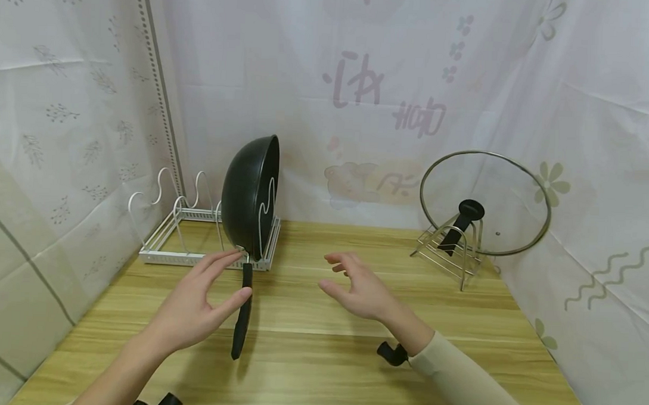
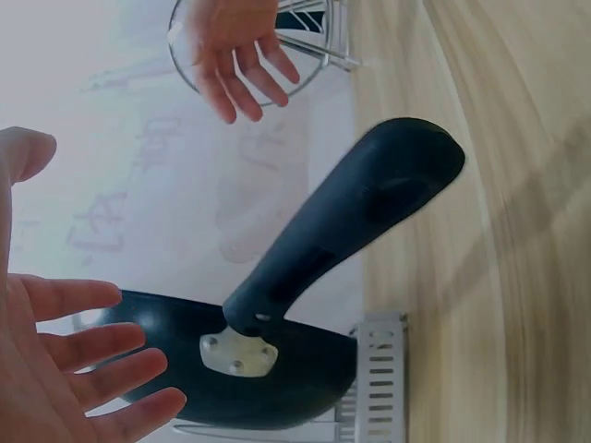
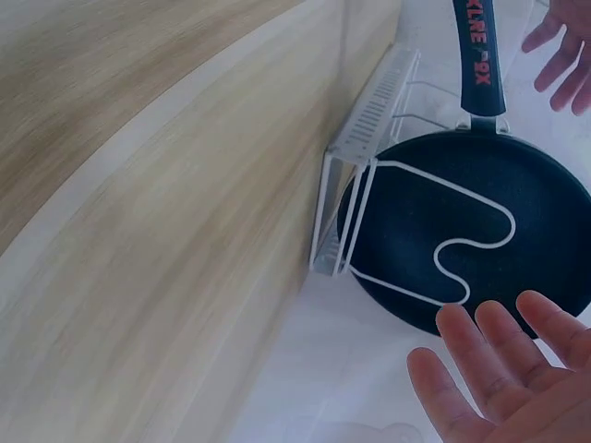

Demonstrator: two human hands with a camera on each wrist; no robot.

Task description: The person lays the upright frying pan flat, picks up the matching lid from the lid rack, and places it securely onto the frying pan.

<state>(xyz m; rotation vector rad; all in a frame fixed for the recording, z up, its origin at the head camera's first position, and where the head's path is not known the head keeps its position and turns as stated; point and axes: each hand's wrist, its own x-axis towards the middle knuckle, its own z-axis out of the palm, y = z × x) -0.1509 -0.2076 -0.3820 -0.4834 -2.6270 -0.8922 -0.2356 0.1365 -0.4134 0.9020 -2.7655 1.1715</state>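
A black wok (image 1: 244,194) stands on its edge at the right end of a white wire rack (image 1: 158,257). Its dark handle (image 1: 242,319) points toward me, over the table. Beside that handle is my left hand (image 1: 189,311), fingers spread; the left wrist view shows a gap between the hand and the handle (image 2: 346,217). My right hand (image 1: 361,290) hovers over the middle of the table, holding nothing, its fingers loosely bent. In the right wrist view, the wok's open side (image 3: 406,212) faces the right hand (image 3: 517,388), behind a bent rack wire.
A glass lid (image 1: 504,203) with a metal rim and black knob leans in a small wire stand (image 1: 464,261) at the back right. Patterned curtains (image 1: 307,77) hang behind and at both sides of the wooden table (image 1: 319,357). Black pieces (image 1: 392,353) show by both wrists.
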